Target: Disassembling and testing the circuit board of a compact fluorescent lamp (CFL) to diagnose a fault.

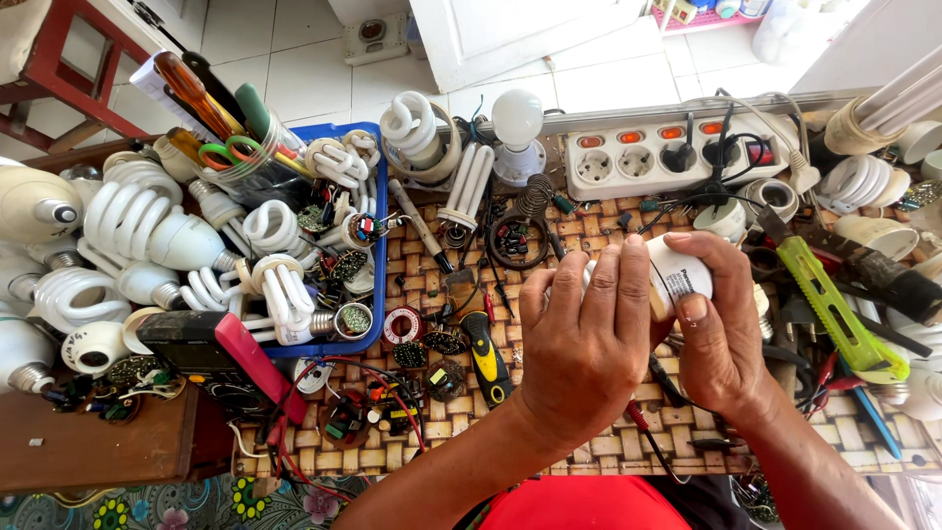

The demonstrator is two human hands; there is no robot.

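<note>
White bulb housing (675, 273) is clamped between both hands above the woven mat (599, 432), near the centre-right of the workbench. Left hand (584, 339) wraps over the housing from the near side, fingers (603, 280) together and curled across its top; most of the housing is hidden beneath them. Right hand (721, 329) grips the exposed end, thumb pressed on the labelled face and fingers closed around the far side.

Just left of the left hand, a yellow-and-black handled tool (487, 358) lies on the mat, beside small circuit boards (444, 344) and a red solder spool (401, 325). To the right of the right hand lies a green-handled saw (834, 309). Beyond the hands, a white power strip (677, 157) sits along the far edge, with a round bulb (517, 123) standing upright near it and a spiral lamp (412, 128) further left.

At the left, a blue tray (378, 255) holds spiral lamps and loose parts. A clear container of screwdrivers and scissors (235, 137) stands behind it. A dark multimeter (196, 348) rests at the tray's near corner.
</note>
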